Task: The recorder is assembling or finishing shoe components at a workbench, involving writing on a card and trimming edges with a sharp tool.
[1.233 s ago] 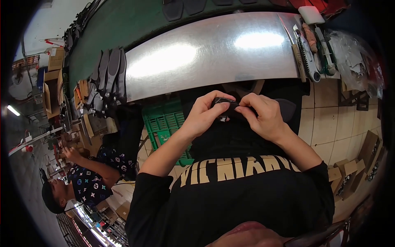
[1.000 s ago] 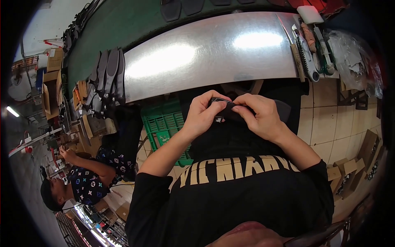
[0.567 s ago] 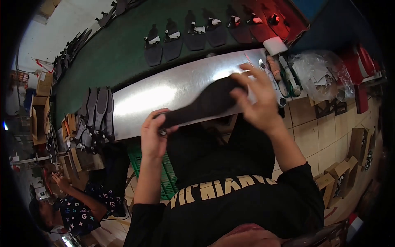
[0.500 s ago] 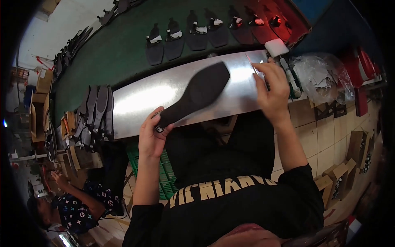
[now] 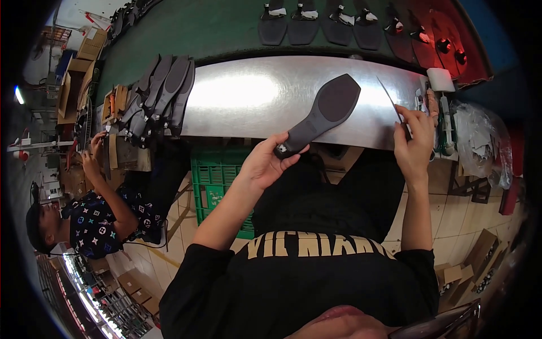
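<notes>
My left hand (image 5: 268, 161) is closed round the narrow heel end of a dark grey shoe sole (image 5: 330, 107). The sole is held tilted over the metal-topped bench (image 5: 226, 116), its wide, angular toe end pointing up and to the right. A small pale patch shows at the heel by my fingers. To the right of it, my right hand (image 5: 415, 138) pinches a thin, straight, pointed tool (image 5: 387, 90), whose tip points up and left, apart from the sole. The tool's exact kind is too fine to make out.
More dark soles (image 5: 175, 85) are heaped at the bench's left end. Sandals (image 5: 305, 25) stand in a row on the green surface (image 5: 209, 28) beyond. A white block (image 5: 440, 79) and a clear plastic bag (image 5: 480, 147) lie right. A green crate (image 5: 203, 186) stands below; a co-worker (image 5: 107, 220) is at left.
The head view has shifted, moving the bench and sandals in the picture. The sole has turned to show its oval panel. My right hand has drawn the thin tool up off the bench's right side.
</notes>
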Available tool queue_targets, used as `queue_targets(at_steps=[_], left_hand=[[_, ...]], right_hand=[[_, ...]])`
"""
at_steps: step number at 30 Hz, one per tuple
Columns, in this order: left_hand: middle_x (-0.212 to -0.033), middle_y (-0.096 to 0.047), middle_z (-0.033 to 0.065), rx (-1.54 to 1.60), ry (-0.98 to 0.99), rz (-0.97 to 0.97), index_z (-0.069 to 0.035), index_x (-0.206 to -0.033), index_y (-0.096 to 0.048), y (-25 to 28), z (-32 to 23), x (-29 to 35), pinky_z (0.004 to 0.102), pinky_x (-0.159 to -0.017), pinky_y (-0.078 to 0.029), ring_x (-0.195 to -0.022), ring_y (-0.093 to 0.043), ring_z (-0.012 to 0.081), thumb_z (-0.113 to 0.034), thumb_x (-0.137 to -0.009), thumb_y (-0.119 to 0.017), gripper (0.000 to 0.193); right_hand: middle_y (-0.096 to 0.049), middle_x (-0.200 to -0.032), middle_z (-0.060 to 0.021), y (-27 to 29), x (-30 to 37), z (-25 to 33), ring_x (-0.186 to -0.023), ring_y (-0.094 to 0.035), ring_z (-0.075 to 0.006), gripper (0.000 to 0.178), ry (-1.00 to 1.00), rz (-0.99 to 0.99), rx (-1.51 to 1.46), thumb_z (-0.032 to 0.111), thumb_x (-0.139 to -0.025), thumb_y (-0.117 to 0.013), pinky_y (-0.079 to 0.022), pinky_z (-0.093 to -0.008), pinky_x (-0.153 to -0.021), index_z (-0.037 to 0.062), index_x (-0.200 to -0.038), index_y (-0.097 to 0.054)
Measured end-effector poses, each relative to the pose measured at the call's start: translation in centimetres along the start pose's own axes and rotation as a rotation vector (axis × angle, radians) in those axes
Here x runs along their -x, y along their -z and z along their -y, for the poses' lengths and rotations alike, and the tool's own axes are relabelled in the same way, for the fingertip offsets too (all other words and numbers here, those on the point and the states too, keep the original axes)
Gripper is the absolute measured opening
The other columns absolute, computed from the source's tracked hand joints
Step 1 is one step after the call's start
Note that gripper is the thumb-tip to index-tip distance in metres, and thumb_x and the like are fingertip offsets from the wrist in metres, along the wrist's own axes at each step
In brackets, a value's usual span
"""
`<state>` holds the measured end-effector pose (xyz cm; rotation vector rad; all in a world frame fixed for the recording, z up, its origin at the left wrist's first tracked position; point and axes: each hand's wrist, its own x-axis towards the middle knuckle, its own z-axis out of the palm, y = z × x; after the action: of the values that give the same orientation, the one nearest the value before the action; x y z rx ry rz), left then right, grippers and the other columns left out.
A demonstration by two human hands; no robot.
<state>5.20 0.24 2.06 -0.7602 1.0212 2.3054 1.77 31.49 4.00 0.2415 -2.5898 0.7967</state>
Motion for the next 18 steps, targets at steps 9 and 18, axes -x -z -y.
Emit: queue_targets(at_steps=[9,18], left_hand=[[-0.101,-0.067,0.0075,0.350,0.152,0.006,-0.007,-0.111,-0.059,-2.7,2.6,-1.7,0.0170,-0.047,-0.048,-0.088,-0.068,0.0165,-0.035,-0.090,-0.068,0.036],[-0.084,-0.067,0.0044,0.360,0.141,0.036,-0.011,-0.095,-0.063,-3.8,3.2,-0.9,0.0194,-0.037,-0.032,-0.067,-0.062,0.0116,-0.036,-0.093,-0.062,0.025]], right_hand=[[-0.059,-0.071,-0.0008,-2.1,5.4,8.8,-0.063,-0.053,-0.0057,0.052,-0.536,0.682,-1.198,0.000,-0.091,-0.054,-0.044,-0.0202,-0.060,0.0084,-0.142,-0.047],[-0.057,-0.072,0.0005,-5.2,6.7,6.9,-0.063,-0.049,-0.0043,0.043,-0.380,0.529,-1.075,0.001,-0.094,-0.053,-0.041,-0.0184,-0.058,0.0033,-0.137,-0.052]])
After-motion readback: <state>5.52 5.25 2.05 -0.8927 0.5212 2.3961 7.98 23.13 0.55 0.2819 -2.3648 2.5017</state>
